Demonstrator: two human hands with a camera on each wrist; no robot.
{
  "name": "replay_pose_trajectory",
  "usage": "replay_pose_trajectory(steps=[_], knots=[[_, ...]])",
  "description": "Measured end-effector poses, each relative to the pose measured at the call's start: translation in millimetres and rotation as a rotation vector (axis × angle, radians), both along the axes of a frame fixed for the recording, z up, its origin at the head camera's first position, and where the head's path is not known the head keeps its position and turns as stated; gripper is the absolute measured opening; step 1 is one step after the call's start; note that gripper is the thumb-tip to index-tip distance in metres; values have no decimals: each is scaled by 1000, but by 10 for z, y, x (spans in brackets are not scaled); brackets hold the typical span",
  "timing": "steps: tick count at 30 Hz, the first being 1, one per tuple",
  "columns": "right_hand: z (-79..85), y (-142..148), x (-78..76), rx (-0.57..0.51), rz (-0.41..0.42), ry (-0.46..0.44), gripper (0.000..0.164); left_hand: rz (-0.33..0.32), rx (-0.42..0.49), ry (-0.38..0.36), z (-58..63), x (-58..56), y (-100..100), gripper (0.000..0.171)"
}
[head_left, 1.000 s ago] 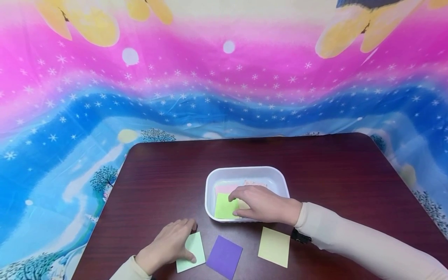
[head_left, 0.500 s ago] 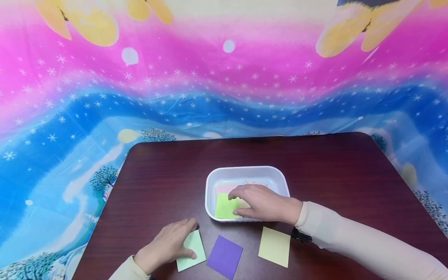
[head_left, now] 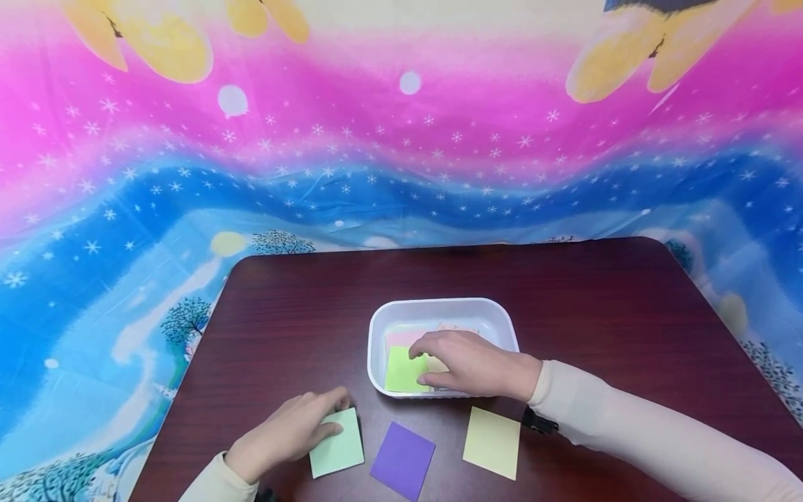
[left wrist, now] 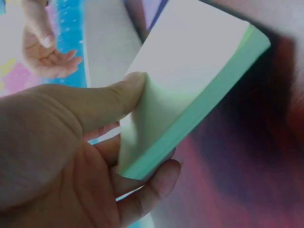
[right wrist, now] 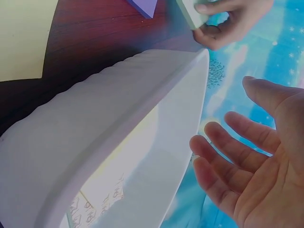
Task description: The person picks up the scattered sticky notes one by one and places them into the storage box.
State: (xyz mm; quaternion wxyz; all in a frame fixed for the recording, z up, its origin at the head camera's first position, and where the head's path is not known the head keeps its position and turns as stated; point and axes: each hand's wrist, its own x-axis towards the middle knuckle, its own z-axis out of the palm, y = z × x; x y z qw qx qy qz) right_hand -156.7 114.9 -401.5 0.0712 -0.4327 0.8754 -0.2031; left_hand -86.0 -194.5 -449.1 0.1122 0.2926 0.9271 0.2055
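My left hand (head_left: 282, 429) pinches a mint-green sticky note pad (head_left: 341, 450), thumb on top and fingers beneath. In the left wrist view the pad's thick side edge (left wrist: 204, 109) shows, tilted above the dark table. Over the white plastic tub (head_left: 371, 348) hovers my right hand (head_left: 473, 364), its fingers loosely bent and nothing between them. The right wrist view shows this hand's palm (right wrist: 266, 199) beside the tub wall. Inside the tub lie a lime-green sticky pad (head_left: 403, 373) and a pink one (head_left: 404, 338), partly hidden by the hand.
A purple sticky pad (head_left: 403, 460) lies on the dark wooden table (head_left: 301, 307) between my hands. To its right is a pale yellow pad (head_left: 492, 443), near my right sleeve (head_left: 615, 411). A patterned cloth (head_left: 351, 139) hangs behind the table.
My left hand has closed its grip on the mint-green pad and raised it slightly, shifting a little left. My right hand has stayed over the tub.
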Motion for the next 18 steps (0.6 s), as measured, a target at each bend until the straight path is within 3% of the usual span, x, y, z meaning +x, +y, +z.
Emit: replay_pose_trajectory(steps=[9, 18], knots=[[-8, -67, -16, -4, 7, -4, 38, 109, -46, 68, 189, -72, -105, 21], [7, -179, -32, -26, 24, 8, 37, 159, -38, 147, 354, -115, -196, 24]])
